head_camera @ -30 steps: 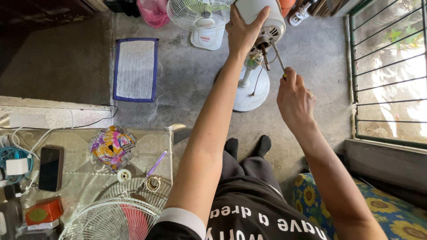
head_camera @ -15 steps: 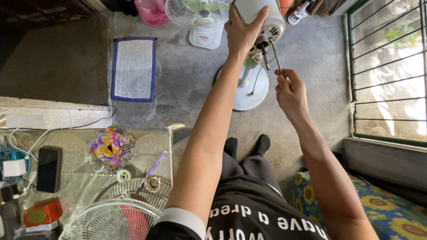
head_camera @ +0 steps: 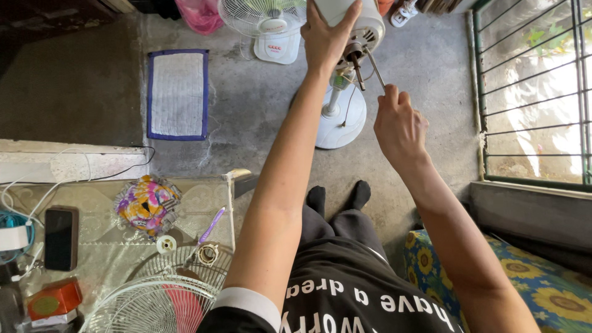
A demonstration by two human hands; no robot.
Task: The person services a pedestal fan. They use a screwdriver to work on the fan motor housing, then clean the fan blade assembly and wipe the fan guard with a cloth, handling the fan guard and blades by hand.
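Up high, our left hand (head_camera: pixel 327 34) clamped the white fan motor housing (head_camera: pixel 364 21) to steady it above its round base (head_camera: pixel 342 117), while our right hand (head_camera: pixel 401 123) stayed clenched on a thin screwdriver (head_camera: pixel 375 69), tip angled into the motor's underside.

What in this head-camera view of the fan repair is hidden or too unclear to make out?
- White fan motor housing: its top is cut off by the upper edge, and the left hand covers one side.
- Thin metal tool: its handle is hidden inside the right hand; its tip is too small to identify.
- White wire fan guard: cut off by the bottom edge.
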